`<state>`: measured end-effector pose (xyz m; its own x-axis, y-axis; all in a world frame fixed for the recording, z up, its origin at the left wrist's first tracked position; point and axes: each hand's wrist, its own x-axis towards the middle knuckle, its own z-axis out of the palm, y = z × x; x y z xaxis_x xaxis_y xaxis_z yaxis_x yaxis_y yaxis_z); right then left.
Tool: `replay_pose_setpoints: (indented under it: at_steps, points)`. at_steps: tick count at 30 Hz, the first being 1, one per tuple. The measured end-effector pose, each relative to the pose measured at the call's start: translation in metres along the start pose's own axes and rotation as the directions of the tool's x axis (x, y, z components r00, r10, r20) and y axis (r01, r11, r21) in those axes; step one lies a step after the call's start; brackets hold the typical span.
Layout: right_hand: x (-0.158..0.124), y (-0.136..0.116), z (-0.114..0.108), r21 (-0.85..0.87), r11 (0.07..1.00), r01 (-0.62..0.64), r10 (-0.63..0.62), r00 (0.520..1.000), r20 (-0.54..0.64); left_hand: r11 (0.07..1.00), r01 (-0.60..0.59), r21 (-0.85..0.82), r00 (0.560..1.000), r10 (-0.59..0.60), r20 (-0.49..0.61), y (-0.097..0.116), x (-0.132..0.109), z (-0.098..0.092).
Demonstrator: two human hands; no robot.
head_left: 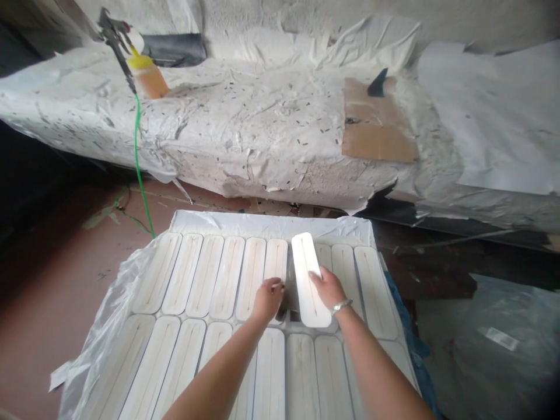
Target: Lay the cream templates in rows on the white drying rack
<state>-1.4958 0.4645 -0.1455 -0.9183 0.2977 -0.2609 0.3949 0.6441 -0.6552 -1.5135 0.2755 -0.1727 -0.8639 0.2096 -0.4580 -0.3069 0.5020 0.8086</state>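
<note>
My right hand point(328, 287) grips the right edge of a long white piece with rounded ends point(310, 286), holding it tilted over the upper row. A bracelet is on that wrist. Just left of it, my left hand point(269, 296) has its fingers curled beside a dark gap in the row; what they hold, if anything, is too small to make out. Rows of similar pale oblong pieces point(227, 277), each with a thin line down its middle, lie side by side on a white-covered surface point(266, 223) beneath both hands.
A spray gun point(116, 44) with a yellow-capped bottle of orange liquid point(149, 80) stands on a paper-covered ledge point(262, 111). Its green hose point(140, 157) hangs down. Cardboard point(378, 131) lies to the right, and clear plastic point(511, 344) is at the lower right.
</note>
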Motion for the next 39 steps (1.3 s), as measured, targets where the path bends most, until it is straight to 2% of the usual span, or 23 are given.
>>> replay_pose_setpoints:
  at_steps: [4,7,9,11,13,16,18,21,23,26,30,33,35,39]
  points:
    - [0.0,0.002,0.005,-0.154,0.988,-0.028,0.022,0.999,-0.043,0.997,0.052,-0.053,0.987,-0.043,0.152,-0.002,0.018,0.003]
    - [-0.008,0.008,-0.009,-0.25,0.964,-0.086,0.071,0.995,-0.069,0.998,0.065,0.019,0.955,-0.068,0.289,-0.001,0.02,0.016]
    - [-0.004,0.01,-0.021,-0.224,0.968,-0.11,0.109,0.994,-0.019,0.994,0.047,0.097,0.935,-0.078,0.346,0.003,0.015,0.026]
    - [0.006,0.009,-0.027,-0.171,0.978,-0.121,0.136,0.987,0.082,0.983,0.011,0.181,0.937,-0.073,0.343,0.008,0.009,0.032]
    - [0.015,0.006,-0.025,-0.166,0.98,-0.113,0.133,0.985,0.11,0.961,-0.041,0.273,0.954,-0.044,0.296,0.013,0.005,0.035]
    - [0.015,0.005,-0.01,-0.192,0.981,-0.029,0.018,0.998,-0.061,0.914,-0.096,0.394,0.977,0.01,0.215,0.018,0.001,0.033]
    - [0.007,0.008,0.006,-0.156,0.987,0.034,-0.064,0.98,-0.188,0.893,-0.108,0.436,0.982,0.027,0.188,0.019,0.001,0.033]
    - [-0.003,0.018,0.029,-0.058,0.998,0.018,-0.032,0.966,-0.257,0.891,-0.106,0.442,0.986,0.037,0.161,0.017,0.005,0.034]
    - [-0.001,0.025,0.038,-0.008,1.0,-0.017,0.014,0.974,-0.228,0.913,-0.071,0.401,0.993,0.029,0.11,0.016,0.009,0.034]
    - [0.01,0.031,0.041,0.067,0.998,-0.018,0.027,0.99,-0.137,0.964,0.0,0.267,0.997,-0.019,0.068,0.013,0.02,0.028]
    - [0.022,0.036,0.029,0.227,0.973,-0.05,0.04,0.998,0.048,0.988,0.066,0.137,0.986,-0.085,0.14,0.01,0.035,0.023]
    - [0.026,0.038,0.023,0.354,0.924,-0.145,0.072,0.975,0.212,0.988,0.084,0.127,0.981,-0.104,0.163,0.011,0.04,0.025]
    - [0.028,0.038,0.022,0.334,0.926,-0.176,0.089,0.961,0.261,0.985,0.097,0.14,0.98,-0.119,0.16,0.012,0.042,0.027]
    - [0.032,0.035,0.026,0.126,0.977,-0.172,0.139,0.963,0.232,0.978,0.108,0.179,0.976,-0.138,0.166,0.011,0.043,0.026]
